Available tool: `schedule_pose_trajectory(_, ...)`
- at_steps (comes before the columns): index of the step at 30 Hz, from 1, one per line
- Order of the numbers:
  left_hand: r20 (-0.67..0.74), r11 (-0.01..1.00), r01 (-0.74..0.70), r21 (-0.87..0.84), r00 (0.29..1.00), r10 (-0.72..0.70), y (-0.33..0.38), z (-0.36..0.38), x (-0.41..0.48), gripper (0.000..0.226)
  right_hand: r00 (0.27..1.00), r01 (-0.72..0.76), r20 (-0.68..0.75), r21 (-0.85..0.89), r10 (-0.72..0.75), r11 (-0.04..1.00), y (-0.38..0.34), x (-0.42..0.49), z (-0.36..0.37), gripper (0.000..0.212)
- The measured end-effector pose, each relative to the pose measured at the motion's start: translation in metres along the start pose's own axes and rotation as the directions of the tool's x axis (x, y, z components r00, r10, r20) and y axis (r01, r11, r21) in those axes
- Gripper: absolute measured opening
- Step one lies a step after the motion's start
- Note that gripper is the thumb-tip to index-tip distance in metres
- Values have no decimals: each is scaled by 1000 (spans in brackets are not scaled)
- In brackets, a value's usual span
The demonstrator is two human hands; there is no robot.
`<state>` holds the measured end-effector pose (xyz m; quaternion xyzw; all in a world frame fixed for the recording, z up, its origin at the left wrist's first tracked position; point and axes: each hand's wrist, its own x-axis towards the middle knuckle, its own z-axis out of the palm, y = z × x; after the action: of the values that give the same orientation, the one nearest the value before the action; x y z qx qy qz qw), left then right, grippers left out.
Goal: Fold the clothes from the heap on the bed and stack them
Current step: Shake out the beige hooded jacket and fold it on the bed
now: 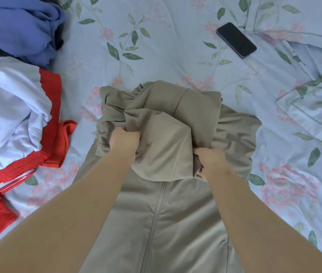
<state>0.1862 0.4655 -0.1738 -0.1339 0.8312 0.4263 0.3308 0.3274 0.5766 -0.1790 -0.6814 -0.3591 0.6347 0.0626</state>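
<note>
Gripping the bunched-up tan jacket (175,119) mid-frame, left hand (123,141) and right hand (210,161) are both clenching fabric. Clothes heap (16,91) is sitting at the left, phone (236,40) lying upper right.

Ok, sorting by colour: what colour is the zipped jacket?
The jacket is beige, seen in the head view.

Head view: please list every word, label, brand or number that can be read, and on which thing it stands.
None: no text can be read.
The phone shows only a dark screen.
The beige jacket, the red and white garment and the blue garment show no label or print.
</note>
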Motion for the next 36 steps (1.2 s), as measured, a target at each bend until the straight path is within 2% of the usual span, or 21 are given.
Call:
schedule_pose_trajectory(2, 107, 979, 39, -201, 994, -18, 9, -7, -3, 4, 994, -37, 109, 242, 11, 970, -11, 1, -6, 23)
schedule_pose_trajectory(4, 288, 866, 75, -495, 954, 82, 19, -19, -3, 12, 953, -84, 288, 543, -91, 835, -27, 3, -21, 23)
schedule_pose_trajectory(6, 399, 710, 138, -691, 892, 214, 20, -34, -7, 26, 903, -109, 370, 688, -218, 718, -36, 1, -37, 25)
schedule_pose_trajectory(7, 414, 721, 145, -678, 886, 211, 14, -39, -8, 33, 908, -91, 359, 673, -216, 734, -34, 0, -44, 28)
schedule_pose_trajectory(9, 336, 876, 116, -468, 940, 54, -2, -39, -9, 39, 967, -65, 250, 437, -52, 897, -22, -1, -48, 29)
schedule_pose_trajectory(10, 242, 939, 145, -312, 968, -68, -11, -35, -8, 37, 983, -101, 173, 261, 56, 960, -14, -1, -48, 24)
schedule_pose_trajectory(11, 145, 953, 199, -230, 975, -168, -17, -31, -6, 29, 983, -154, 128, 151, 135, 976, -7, -1, -47, 16)
schedule_pose_trajectory(12, 86, 945, 236, -226, 971, -222, -17, -26, -8, 18, 978, -194, 102, 107, 183, 975, -3, -2, -45, 11)
schedule_pose_trajectory(13, 57, 941, 234, -243, 972, -227, -14, -20, -9, 23, 976, -210, 82, 82, 203, 974, 0, -3, -41, 11)
schedule_pose_trajectory(14, 53, 947, 220, -233, 976, -213, -10, -15, -9, 38, 975, -214, 78, 68, 209, 974, 2, -3, -38, 15)
schedule_pose_trajectory(17, 131, 945, 250, -213, 965, -226, 8, -2, -17, 71, 951, -291, 126, 75, 281, 954, 4, -9, -26, 28)
schedule_pose_trajectory(19, 225, 909, 347, -229, 928, -297, 23, 0, -20, 80, 931, -339, 174, 88, 320, 937, 3, -11, -23, 35)
schedule_pose_trajectory(22, 334, 867, 415, -278, 887, -318, 35, -5, -17, 90, 920, -359, 247, 217, 305, 908, -2, -8, -30, 63)
schedule_pose_trajectory(24, 314, 912, 378, -163, 896, -315, 34, -1, -14, 80, 922, -340, 259, 187, 288, 922, -6, -8, -30, 69)
schedule_pose_trajectory(27, 282, 917, 373, -141, 903, -324, 25, 10, -10, 35, 942, -273, 209, 14, 264, 962, -6, -9, -17, 42)
schedule_pose_trajectory(28, 288, 904, 376, -203, 905, -312, 24, 11, -7, 24, 947, -272, 188, 35, 261, 962, -8, -7, -12, 35)
schedule_pose_trajectory(30, 340, 846, 335, -414, 919, -198, 27, 3, -3, 26, 953, -249, 225, 207, 202, 946, -18, -4, -8, 24)
schedule_pose_trajectory(31, 390, 777, 311, -548, 916, -92, 30, -4, -1, 30, 949, -223, 289, 342, 124, 913, -25, -3, -11, 18)
schedule_pose_trajectory(33, 490, 608, 317, -728, 861, 137, 31, -20, -7, 37, 916, -186, 394, 593, -81, 783, -35, -3, -23, 22)
schedule_pose_trajectory(34, 520, 577, 321, -751, 826, 216, 26, -25, -9, 39, 902, -166, 405, 641, -147, 749, -35, -4, -29, 28)
schedule_pose_trajectory(36, 542, 640, 310, -703, 816, 200, 12, -25, -12, 48, 918, -124, 373, 586, -131, 801, -24, -2, -35, 24)
